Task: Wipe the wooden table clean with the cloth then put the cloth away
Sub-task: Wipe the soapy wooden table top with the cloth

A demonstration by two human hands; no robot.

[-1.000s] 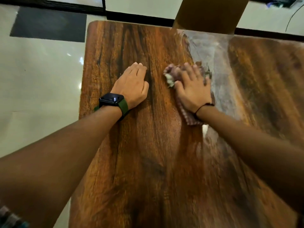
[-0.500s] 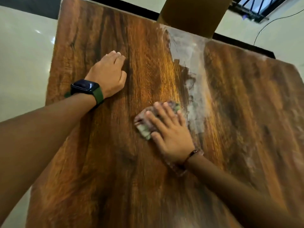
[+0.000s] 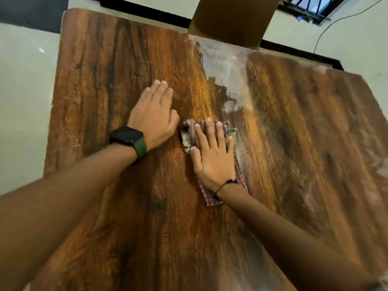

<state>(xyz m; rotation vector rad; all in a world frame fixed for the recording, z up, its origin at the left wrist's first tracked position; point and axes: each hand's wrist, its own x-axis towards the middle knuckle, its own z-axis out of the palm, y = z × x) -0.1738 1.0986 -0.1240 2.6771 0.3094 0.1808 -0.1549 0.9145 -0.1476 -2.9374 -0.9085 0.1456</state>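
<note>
Right hand (image 3: 213, 158) lies flat, fingers straight and spread, pressing the checked cloth (image 3: 210, 131) onto the wooden tabletop (image 3: 126, 206) near its centre. Left hand (image 3: 154, 118) rests flat, fingers extended, just beside the cloth; it holds nothing. A pale smeared streak (image 3: 224, 66) lies beyond the cloth toward the far edge.

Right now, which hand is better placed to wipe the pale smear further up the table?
The right hand: it already presses the cloth, just below the pale smear. The left hand lies bare on the table.
</note>
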